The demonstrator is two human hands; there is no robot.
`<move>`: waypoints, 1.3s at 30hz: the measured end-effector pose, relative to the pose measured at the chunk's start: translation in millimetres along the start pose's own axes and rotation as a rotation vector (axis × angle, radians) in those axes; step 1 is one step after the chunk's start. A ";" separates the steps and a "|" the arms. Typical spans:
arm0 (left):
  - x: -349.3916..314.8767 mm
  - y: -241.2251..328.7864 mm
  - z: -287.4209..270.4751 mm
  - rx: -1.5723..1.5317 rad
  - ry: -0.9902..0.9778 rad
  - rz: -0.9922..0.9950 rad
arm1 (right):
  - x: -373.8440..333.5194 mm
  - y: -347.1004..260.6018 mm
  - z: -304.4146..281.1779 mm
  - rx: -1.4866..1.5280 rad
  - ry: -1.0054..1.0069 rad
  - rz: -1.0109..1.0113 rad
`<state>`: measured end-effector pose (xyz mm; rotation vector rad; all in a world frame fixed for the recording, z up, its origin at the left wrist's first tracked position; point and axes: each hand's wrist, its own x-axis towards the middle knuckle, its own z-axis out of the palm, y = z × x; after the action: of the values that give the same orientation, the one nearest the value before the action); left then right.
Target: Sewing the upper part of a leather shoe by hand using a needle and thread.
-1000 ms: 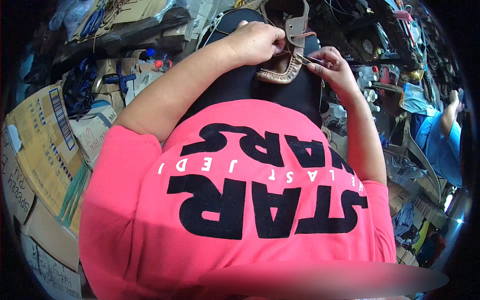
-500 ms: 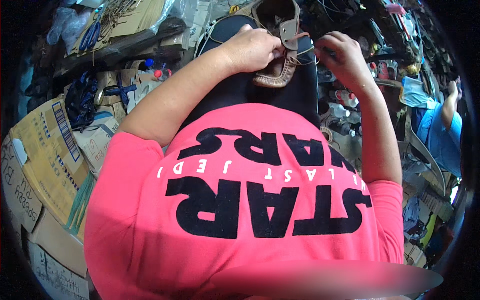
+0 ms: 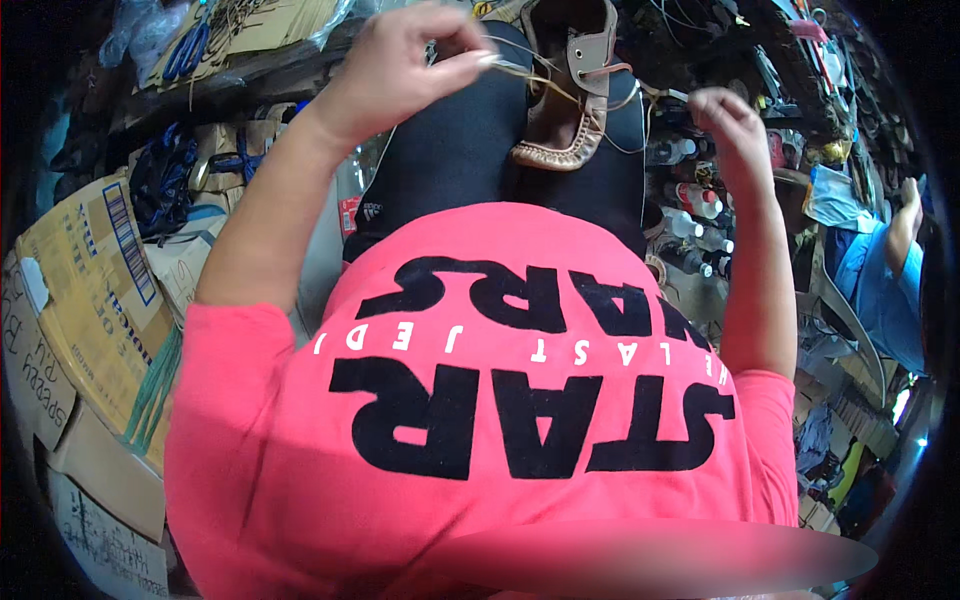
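Observation:
A brown leather shoe (image 3: 565, 152) with a stitched toe rests on my dark-trousered lap, its toe pointing toward me. Pale thread (image 3: 545, 82) runs from the shoe out to both sides. On the left, my left hand (image 3: 400, 75) is raised beside the shoe, thumb and fingers pinching one length of thread. Out to the right of the shoe, my right hand (image 3: 730, 115) is closed on the other length, near a small light-coloured tip. Whether either hand also holds a needle is too small to tell.
Cardboard boxes (image 3: 90, 300) are stacked at the left. Blue-handled scissors (image 3: 187, 50) lie at the upper left. Several plastic bottles (image 3: 695, 200) lie right of my leg. At the far right another person's arm (image 3: 905, 215) shows beside blue cloth (image 3: 875, 290).
Both hands have moved away from the shoe, the left to the left and up, the right to the right. The thread between them and the shoe is now drawn out.

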<state>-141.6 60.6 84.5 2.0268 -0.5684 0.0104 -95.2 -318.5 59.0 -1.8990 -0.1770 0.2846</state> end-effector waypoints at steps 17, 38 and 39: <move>-66.8 -79.6 -46.1 0.814 0.070 -0.240 | -46.7 39.1 -70.7 -1.190 -0.222 0.223; 76.6 -62.6 93.3 -0.280 -0.418 -0.011 | 0.1 -7.4 77.4 -0.372 -0.170 -0.310; 75.5 -60.5 91.8 -0.197 -0.438 0.031 | -2.7 -7.3 77.8 -0.371 -0.172 -0.306</move>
<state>-71.1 -20.8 5.8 1.8313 -0.8384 -0.4629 -119.6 -246.4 41.3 -2.1750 -0.6690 0.2158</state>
